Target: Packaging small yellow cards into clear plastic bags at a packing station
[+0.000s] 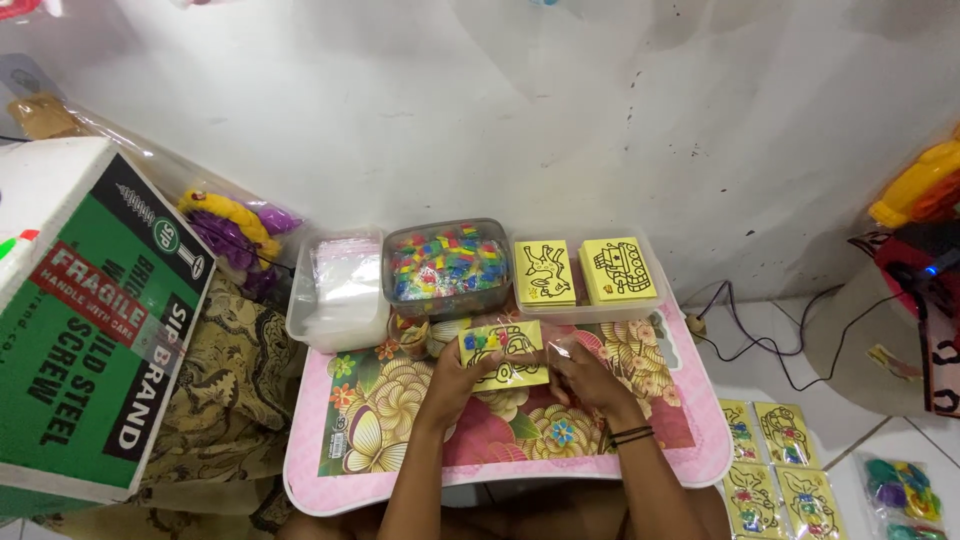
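While both hands grip yellow card (503, 353), tubs just behind, table edges near

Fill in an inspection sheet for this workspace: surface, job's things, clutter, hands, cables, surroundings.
Surface: small pink floral table.
Job's things: yellow picture card with small coloured pieces on it, held over the table.
Clutter: tub of coloured pieces, tray of plastic bags, tray of yellow cards.
Hands: left hand and right hand grip the card's ends.
Cables: dark cable on the floor.
Surroundings: white wall, green cardboard box, finished cards on the floor.
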